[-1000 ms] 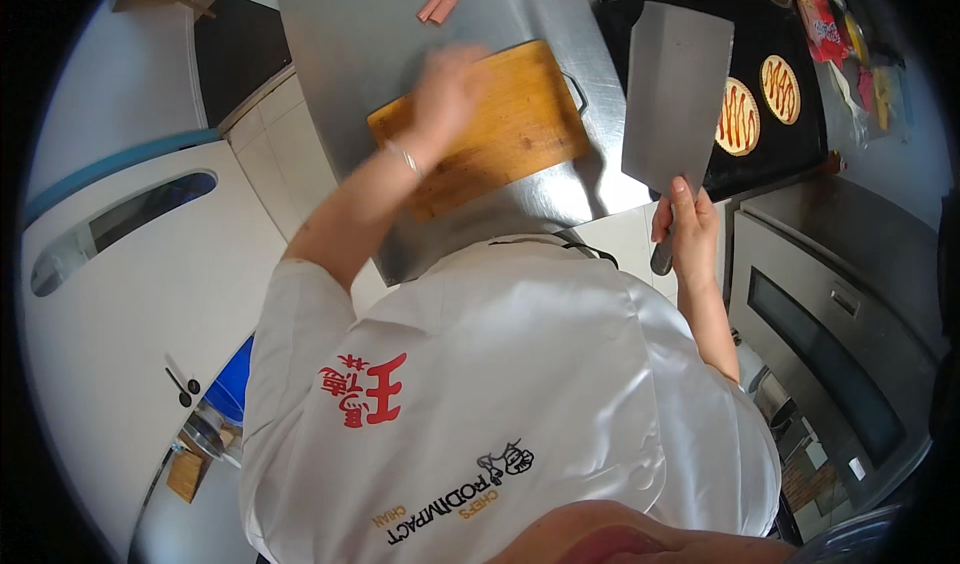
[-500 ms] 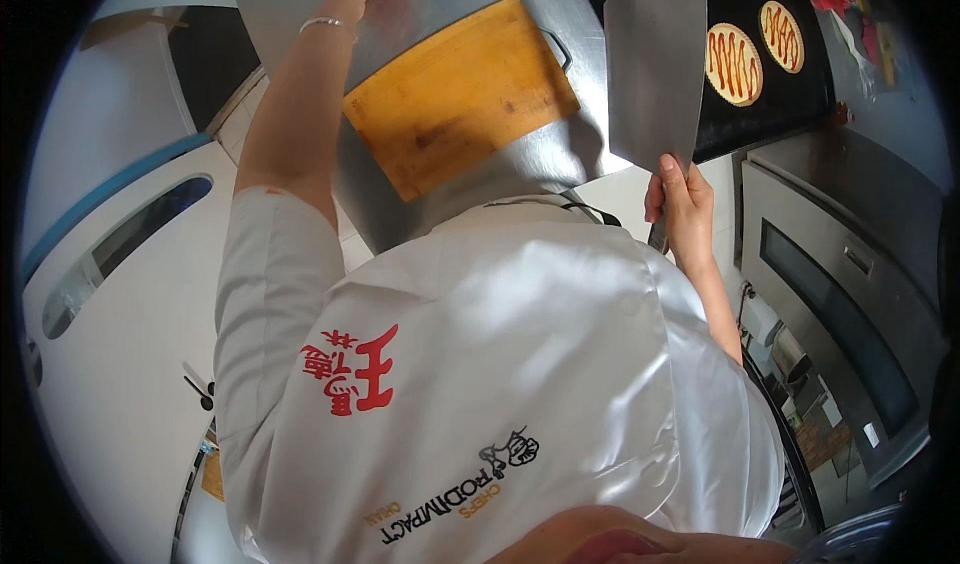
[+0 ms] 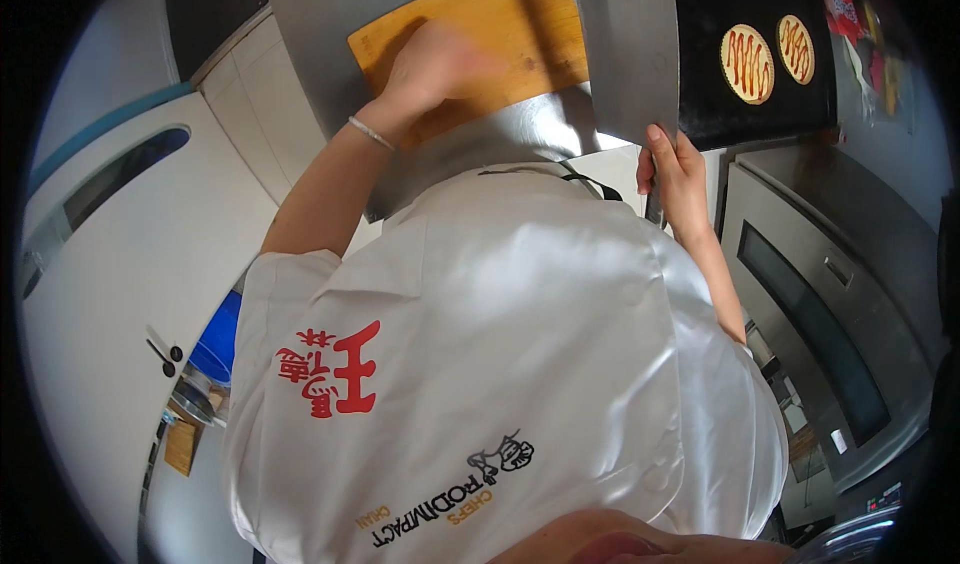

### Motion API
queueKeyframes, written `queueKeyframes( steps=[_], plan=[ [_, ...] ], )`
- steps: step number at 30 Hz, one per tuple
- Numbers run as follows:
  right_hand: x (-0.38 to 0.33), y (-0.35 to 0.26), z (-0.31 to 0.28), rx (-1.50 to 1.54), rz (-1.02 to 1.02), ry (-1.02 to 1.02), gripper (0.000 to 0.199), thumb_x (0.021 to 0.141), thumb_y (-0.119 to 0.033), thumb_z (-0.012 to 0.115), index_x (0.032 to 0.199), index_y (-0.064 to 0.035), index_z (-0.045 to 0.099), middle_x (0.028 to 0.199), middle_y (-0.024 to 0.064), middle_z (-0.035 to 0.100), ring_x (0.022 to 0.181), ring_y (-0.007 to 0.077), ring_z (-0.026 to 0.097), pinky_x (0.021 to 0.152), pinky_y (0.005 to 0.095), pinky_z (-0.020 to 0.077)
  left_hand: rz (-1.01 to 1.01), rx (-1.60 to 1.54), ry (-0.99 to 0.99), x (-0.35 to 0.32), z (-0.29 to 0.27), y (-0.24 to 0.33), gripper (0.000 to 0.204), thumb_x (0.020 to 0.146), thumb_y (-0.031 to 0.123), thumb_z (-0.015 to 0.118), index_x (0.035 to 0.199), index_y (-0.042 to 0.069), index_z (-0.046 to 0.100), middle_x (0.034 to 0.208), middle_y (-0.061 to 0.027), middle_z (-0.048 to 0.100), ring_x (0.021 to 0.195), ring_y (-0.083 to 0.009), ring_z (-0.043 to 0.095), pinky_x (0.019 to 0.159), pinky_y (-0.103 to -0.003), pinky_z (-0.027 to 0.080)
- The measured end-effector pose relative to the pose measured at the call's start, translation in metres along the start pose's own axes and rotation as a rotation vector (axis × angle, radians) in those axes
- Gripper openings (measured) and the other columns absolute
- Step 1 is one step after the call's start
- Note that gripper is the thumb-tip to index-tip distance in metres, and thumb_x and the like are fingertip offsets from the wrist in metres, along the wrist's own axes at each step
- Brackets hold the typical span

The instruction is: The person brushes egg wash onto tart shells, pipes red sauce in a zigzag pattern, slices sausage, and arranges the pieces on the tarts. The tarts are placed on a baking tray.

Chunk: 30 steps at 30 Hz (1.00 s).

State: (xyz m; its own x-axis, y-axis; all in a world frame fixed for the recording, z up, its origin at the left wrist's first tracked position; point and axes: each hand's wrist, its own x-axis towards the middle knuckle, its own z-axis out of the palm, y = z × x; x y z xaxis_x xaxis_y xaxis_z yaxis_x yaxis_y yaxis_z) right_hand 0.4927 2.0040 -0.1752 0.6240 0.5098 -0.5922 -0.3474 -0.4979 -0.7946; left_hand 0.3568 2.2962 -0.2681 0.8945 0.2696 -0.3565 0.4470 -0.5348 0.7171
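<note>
My right hand [image 3: 680, 184] is closed round the handle of a cleaver [image 3: 632, 54], whose broad metal blade stands up in front of me. The blade covers the right edge of a wooden cutting board [image 3: 545, 69] in this view. Over the left part of the board is my left hand [image 3: 435, 69], smeared by motion, with a bracelet at its wrist. Its fingers are too blurred to make out, and I cannot tell whether it touches the wood. The board lies on a metal worktop [image 3: 310, 24].
Right of the blade, a black tray [image 3: 710, 94] bears two round flat crusts, a nearer one [image 3: 747, 64] and a farther one [image 3: 796, 50], with zigzag red sauce. Colourful packets [image 3: 840, 4] are beyond it. A steel-fronted appliance [image 3: 800, 294] stands at right, a white door [image 3: 110, 254] at left.
My left hand has come back toward me from beyond the board to over its left part. The board sits higher in the picture. My right hand still grips the cleaver, slightly farther left.
</note>
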Motion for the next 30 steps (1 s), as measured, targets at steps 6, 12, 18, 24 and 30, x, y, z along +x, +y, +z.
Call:
queueKeyframes(
  steps=[6,12,18,24,30],
  plan=[
    [0.006,0.01,0.002,-0.135,-0.009,-0.053,0.035,0.1,-0.029,0.053,0.076,-0.0035,0.052,0.058,0.0012,0.05,0.047,0.0082,0.048,0.046,0.0225,0.0382,0.38,0.295,0.596,-0.03,0.028,-0.015,0.018,0.083,0.009,0.06,0.099,0.009,0.068,0.103,0.0012,0.062,0.096,-0.018,0.057,0.08,-0.032,0.046],
    [0.012,0.008,0.012,-0.332,-0.032,-0.081,0.033,0.1,-0.028,0.053,0.081,-0.0017,0.056,0.055,0.0012,0.049,0.046,0.0073,0.045,0.045,0.024,0.0382,0.396,0.501,0.565,-0.048,0.063,-0.02,0.044,0.078,0.002,0.056,0.121,0.012,0.059,0.121,0.0039,0.059,0.111,-0.0153,0.054,0.088,-0.032,0.043],
    [0.029,-0.002,0.017,-0.779,-0.404,-0.104,0.026,0.096,-0.027,0.059,0.089,-0.0013,0.063,0.057,0.0086,0.057,0.047,0.0183,0.056,0.046,0.0303,0.0432,0.383,0.531,0.558,-0.048,0.06,-0.014,0.04,0.081,0.007,0.055,0.121,0.012,0.06,0.119,0.0039,0.06,0.111,-0.0145,0.054,0.09,-0.032,0.043],
    [0.054,-0.026,0.035,-1.194,-0.954,-0.179,0.023,0.088,-0.023,0.066,0.103,-0.0055,0.065,0.067,0.0107,0.064,0.055,0.0266,0.063,0.048,0.033,0.0485,0.357,0.556,0.512,-0.044,0.069,-0.027,0.039,0.082,0.01,0.055,0.12,0.011,0.059,0.119,-0.0003,0.058,0.115,-0.018,0.05,0.099,-0.034,0.042],
    [0.067,-0.037,0.043,-1.351,-1.053,-0.33,0.027,0.086,-0.019,0.066,0.109,-0.0063,0.062,0.069,0.0075,0.062,0.056,0.0246,0.062,0.047,0.0338,0.0482,0.327,0.509,0.35,-0.055,0.086,-0.054,0.039,0.082,0.014,0.057,0.121,0.01,0.058,0.126,-0.0067,0.052,0.123,-0.0256,0.043,0.104,-0.041,0.039]
  ],
)
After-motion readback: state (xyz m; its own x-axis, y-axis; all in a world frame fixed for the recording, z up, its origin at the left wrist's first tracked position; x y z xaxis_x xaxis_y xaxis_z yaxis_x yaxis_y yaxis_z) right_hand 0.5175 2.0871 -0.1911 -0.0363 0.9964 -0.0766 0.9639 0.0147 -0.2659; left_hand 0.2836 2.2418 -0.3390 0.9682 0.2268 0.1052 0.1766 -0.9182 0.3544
